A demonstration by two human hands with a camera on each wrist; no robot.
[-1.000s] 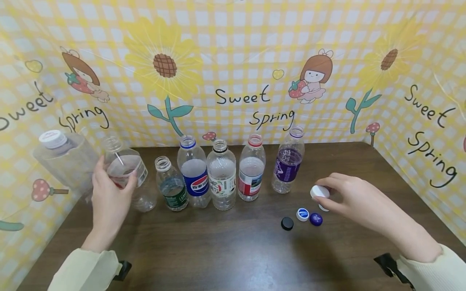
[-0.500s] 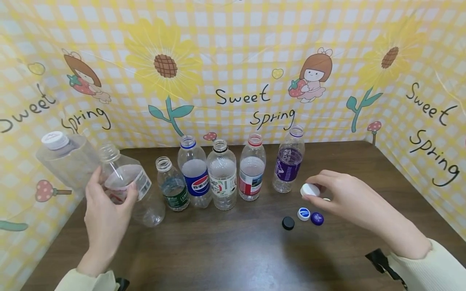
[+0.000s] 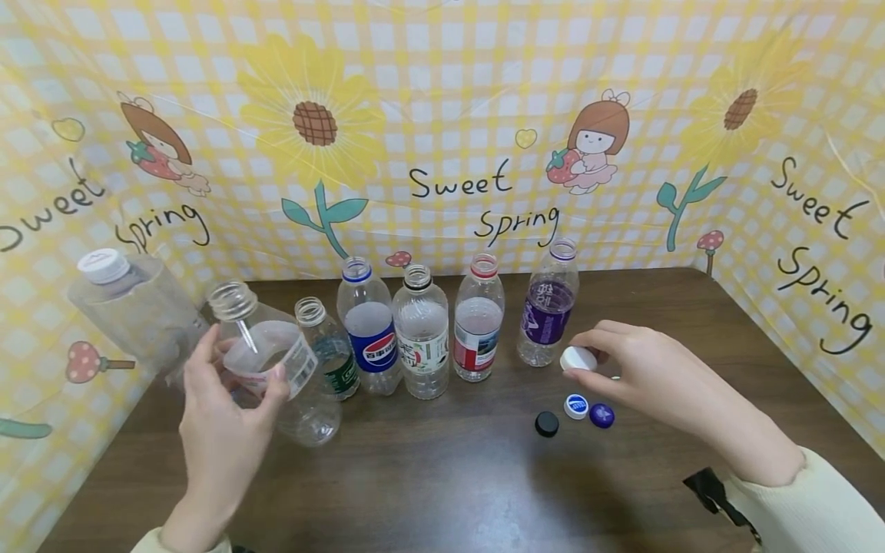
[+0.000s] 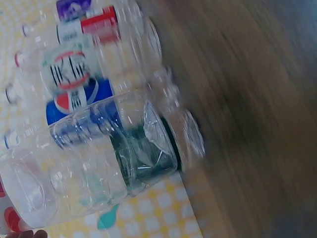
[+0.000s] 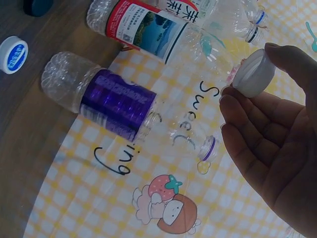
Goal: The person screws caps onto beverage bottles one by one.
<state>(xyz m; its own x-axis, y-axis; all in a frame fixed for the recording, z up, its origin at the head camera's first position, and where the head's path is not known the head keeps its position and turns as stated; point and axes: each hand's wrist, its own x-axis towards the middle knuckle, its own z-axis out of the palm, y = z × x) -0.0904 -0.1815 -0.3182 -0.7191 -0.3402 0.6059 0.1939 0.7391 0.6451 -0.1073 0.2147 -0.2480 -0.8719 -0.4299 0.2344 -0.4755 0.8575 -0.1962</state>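
Note:
My left hand (image 3: pixel 224 438) grips a clear uncapped plastic bottle (image 3: pixel 313 422) around its label, tilted with its open neck toward the upper left. In the left wrist view this bottle (image 4: pixel 84 173) lies across the foreground, and only fingertips show at the lower left corner. My right hand (image 3: pixel 664 376) pinches a white bottle cap (image 3: pixel 578 359) between thumb and fingers, above the table. The right wrist view shows the cap (image 5: pixel 255 74) tipped, its hollow side partly visible. Below that hand lie a black cap (image 3: pixel 546 424), a white-and-blue cap (image 3: pixel 576 406) and a purple cap (image 3: pixel 601 415).
Uncapped bottles stand in a row: green-labelled (image 3: pixel 340 372), blue-labelled (image 3: pixel 374 349), white-labelled (image 3: pixel 423 349), red-labelled (image 3: pixel 477 342) and purple-labelled (image 3: pixel 546 315). A large white-capped bottle (image 3: pixel 134 303) is at far left. A checkered cloth (image 3: pixel 442 100) backs the brown table (image 3: pixel 429 476).
My left hand has brought the clear bottle rightward and nearer, so it now overlaps the green-labelled bottle. My right hand has carried the white cap leftward, away from a pale thing beneath it.

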